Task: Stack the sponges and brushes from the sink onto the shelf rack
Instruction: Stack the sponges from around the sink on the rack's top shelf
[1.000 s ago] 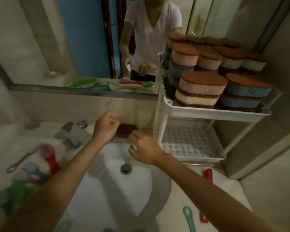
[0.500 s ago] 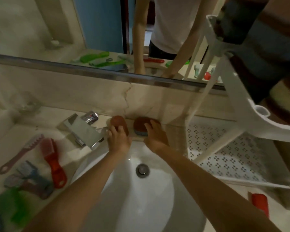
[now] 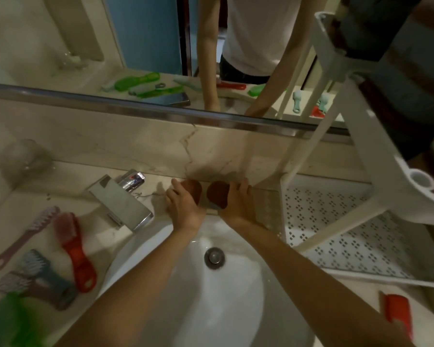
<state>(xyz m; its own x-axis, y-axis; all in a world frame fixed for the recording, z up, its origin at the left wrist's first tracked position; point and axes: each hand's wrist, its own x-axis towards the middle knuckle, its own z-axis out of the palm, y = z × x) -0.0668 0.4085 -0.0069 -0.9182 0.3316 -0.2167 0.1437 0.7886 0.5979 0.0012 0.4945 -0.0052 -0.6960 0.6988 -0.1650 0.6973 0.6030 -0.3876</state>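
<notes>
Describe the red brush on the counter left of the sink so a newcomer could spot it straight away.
Start at the white sink basin and move to the counter on its left, in front of the chrome faucet. Of the brushes lying there, the red brush is the one closest to the basin. Its neighbours are a mauve long-handled brush and a blue-grey brush; it alone is bright red.

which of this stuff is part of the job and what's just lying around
Job: left sponge in left hand; right sponge in right hand; red brush; purple brush; rack.
Just there: tap; drain; mirror.
</notes>
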